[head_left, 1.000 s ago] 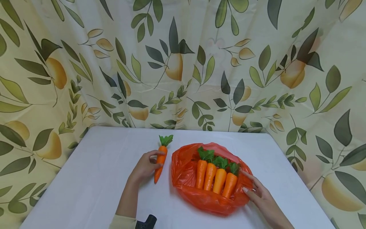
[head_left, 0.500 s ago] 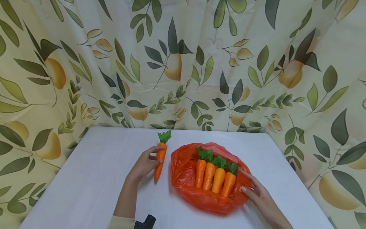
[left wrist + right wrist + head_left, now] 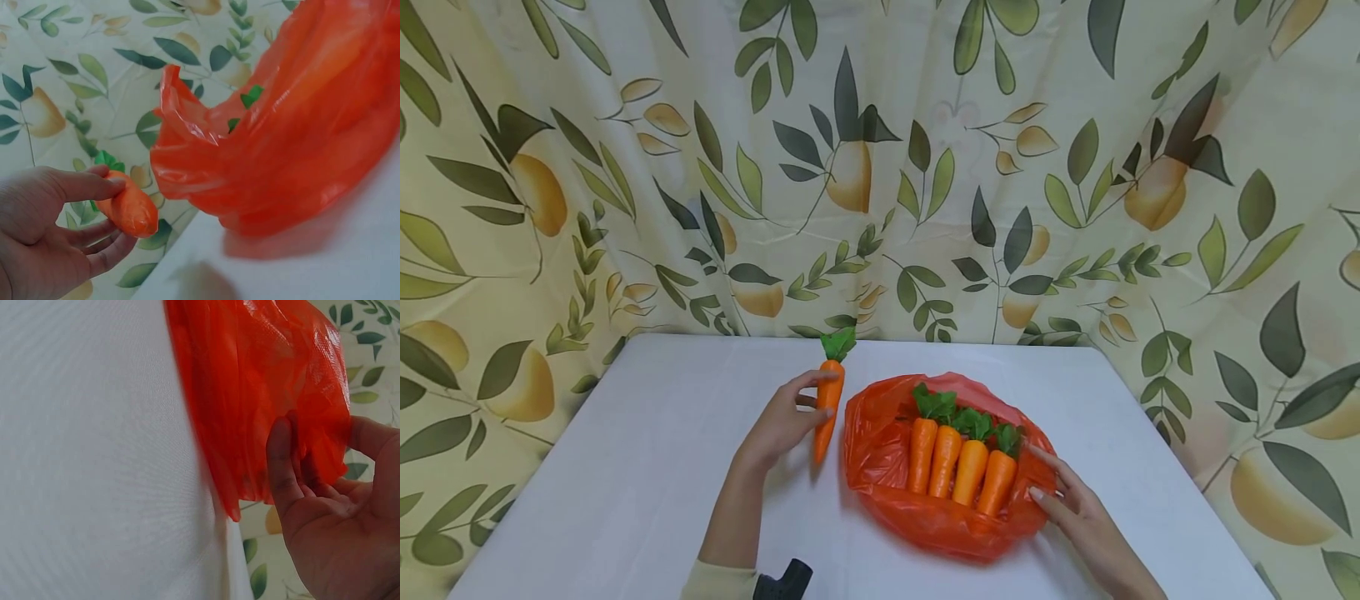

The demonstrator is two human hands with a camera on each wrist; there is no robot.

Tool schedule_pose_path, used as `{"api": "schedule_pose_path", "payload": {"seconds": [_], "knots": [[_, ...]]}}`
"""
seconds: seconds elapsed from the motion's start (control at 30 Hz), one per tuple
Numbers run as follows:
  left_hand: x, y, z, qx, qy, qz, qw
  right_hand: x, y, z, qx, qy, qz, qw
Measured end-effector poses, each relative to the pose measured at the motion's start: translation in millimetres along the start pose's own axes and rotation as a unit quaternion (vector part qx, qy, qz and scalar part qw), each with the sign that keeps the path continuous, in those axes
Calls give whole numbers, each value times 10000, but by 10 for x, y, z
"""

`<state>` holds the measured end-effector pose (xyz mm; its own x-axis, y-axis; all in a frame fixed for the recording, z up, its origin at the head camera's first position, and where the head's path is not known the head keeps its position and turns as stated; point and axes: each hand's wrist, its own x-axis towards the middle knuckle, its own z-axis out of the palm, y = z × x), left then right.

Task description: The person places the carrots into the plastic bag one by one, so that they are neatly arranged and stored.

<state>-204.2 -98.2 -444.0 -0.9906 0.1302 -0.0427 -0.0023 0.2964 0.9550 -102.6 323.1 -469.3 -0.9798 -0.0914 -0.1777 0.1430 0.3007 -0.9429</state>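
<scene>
A carrot (image 3: 830,396) with a green leafy top is in my left hand (image 3: 781,422), pinched between thumb and fingers left of the bag. In the left wrist view the carrot (image 3: 134,209) points its orange tip at the camera, apart from the bag (image 3: 269,175). The red plastic bag (image 3: 925,527) lies with its mouth spread. Inside it several carrots (image 3: 972,472) sit side by side, leaves toward the back. At the bag's right edge, my right hand (image 3: 1081,508) grips the plastic. In the right wrist view, fingers and thumb stand on either side of the bag (image 3: 250,381).
A white tabletop (image 3: 647,467) carries everything. Behind and at both sides hangs a curtain (image 3: 910,192) printed with leaves and fruit. A black device (image 3: 784,581) is on my left wrist, by a beige sleeve (image 3: 721,582).
The left hand has moved the carrot up and toward the back of the table, off its surface. My right hand stays at the bag's edge, and the bag keeps its place.
</scene>
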Motion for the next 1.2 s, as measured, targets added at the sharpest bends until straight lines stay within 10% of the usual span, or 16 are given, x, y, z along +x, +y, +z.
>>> {"api": "schedule_pose_path", "payload": {"seconds": [1.2], "knots": [[-5, 657, 224, -64, -364, 718, 9967, -17, -16, 10, 153, -13, 60, 9999]]}}
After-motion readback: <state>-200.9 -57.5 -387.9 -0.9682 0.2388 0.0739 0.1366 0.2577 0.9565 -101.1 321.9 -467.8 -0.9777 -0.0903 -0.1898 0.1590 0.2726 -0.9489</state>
